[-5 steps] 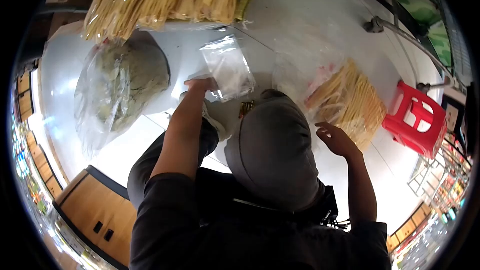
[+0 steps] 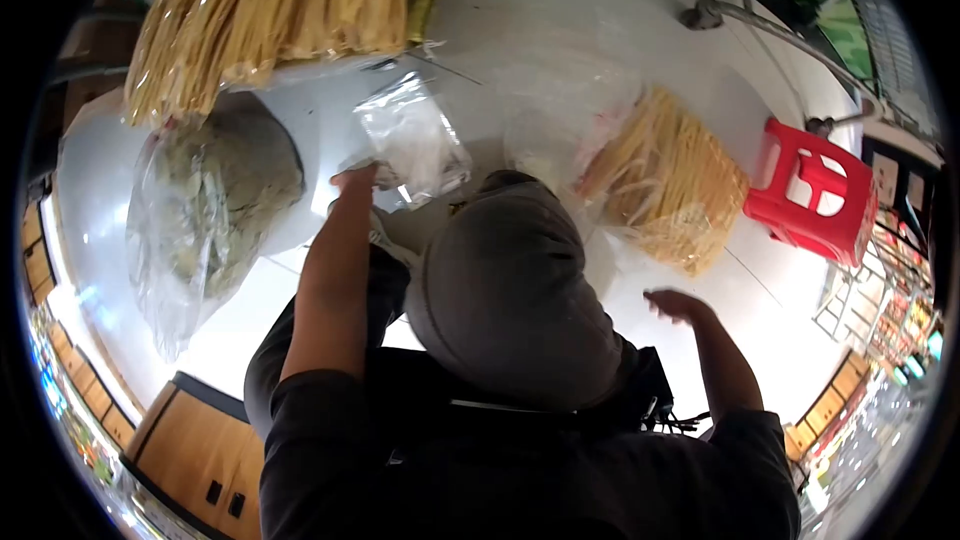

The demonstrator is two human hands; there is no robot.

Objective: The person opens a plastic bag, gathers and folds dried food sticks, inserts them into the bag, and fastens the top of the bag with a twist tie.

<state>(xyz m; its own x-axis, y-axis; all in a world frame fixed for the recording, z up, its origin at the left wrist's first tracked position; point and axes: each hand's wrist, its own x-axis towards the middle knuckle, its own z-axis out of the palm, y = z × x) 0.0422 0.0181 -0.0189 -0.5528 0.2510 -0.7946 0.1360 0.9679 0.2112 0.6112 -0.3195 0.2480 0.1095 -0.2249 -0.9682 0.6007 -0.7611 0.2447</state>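
Observation:
My left hand [image 2: 358, 178] is closed on the near left edge of a clear plastic bag [image 2: 412, 135], which lies wrinkled on the floor beyond my shoe. To the right, my right hand [image 2: 678, 306] hangs in the air with nothing in it, its fingers stretched out and loosely apart. Just beyond it lies a clear bag of long yellow dried sticks [image 2: 675, 180], not touching the hand. Left of my left hand sits a big clear sack [image 2: 215, 195] of greyish-green dried stuff whose kind I cannot make out.
A larger clear pack of yellow dried strips [image 2: 290, 15] lies at the upper left. On the right stands a red plastic stool [image 2: 815, 190], below a metal rack leg [image 2: 770, 25]. My bent knee [image 2: 510, 290] fills the middle, and a wooden cabinet [image 2: 195, 450] is at lower left.
The view has shifted, so most things sit further left. My right hand has drawn back from the bagged yellow sticks. The clear bag at my left hand looks more crumpled.

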